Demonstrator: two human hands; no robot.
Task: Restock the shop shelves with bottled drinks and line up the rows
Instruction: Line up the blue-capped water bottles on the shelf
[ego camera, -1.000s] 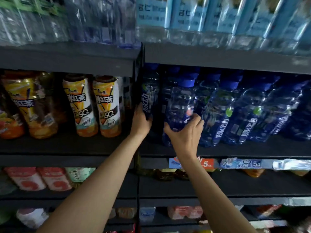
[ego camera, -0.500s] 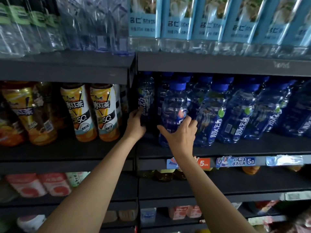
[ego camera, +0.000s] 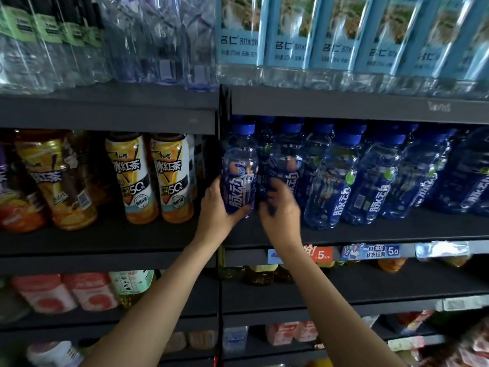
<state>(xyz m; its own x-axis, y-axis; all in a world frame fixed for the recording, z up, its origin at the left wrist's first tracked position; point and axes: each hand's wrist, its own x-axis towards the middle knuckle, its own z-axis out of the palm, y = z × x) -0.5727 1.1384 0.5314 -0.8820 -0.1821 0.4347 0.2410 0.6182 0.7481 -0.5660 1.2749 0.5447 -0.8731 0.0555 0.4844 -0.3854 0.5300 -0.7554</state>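
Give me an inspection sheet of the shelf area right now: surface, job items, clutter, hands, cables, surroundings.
Surface: dark middle shelf, bare at its front edge.
Job's things: blue bottles in rows, blue caps; leftmost blue bottle upright at the divider.
Clutter: nothing seen.
Hands: left hand grips the leftmost blue bottle low down; right hand blurred beside it, grip unclear.
Cables: nothing seen.
Surroundings: iced tea bottles on the left, clear bottles with light blue labels above, price tags on the shelf edge.
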